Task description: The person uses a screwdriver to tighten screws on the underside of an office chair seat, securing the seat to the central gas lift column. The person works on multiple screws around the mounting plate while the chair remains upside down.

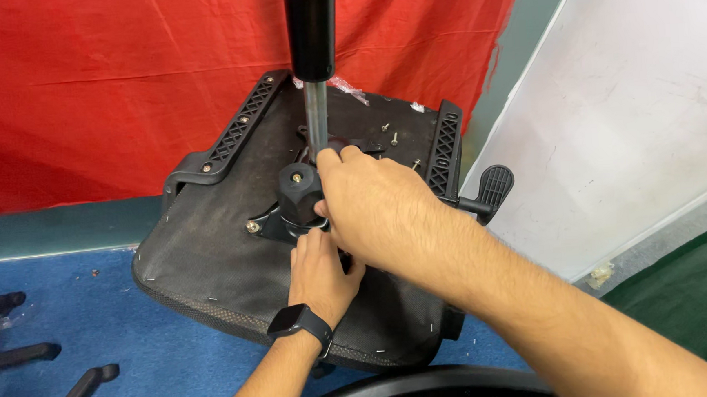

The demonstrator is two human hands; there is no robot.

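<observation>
An upturned office chair seat (209,248) lies on the blue floor, its black underside facing up. A gas lift cylinder (311,29) stands upright from the metal mechanism plate at the seat's middle. A round black knob (297,190) sits on the plate's left side. My left hand (319,276), with a dark smartwatch on the wrist, presses on the mechanism just below the knob. My right hand (375,209) lies over the mechanism beside the knob, fingers curled at the base of the cylinder. What the fingers grip is hidden.
Armrest brackets (238,124) (447,148) run along both seat sides, and a paddle lever (493,186) sticks out right. Loose screws (389,133) lie on the seat. Chair base legs (20,358) are at lower left. A red cloth (101,83) hangs behind; a white board (634,108) leans right.
</observation>
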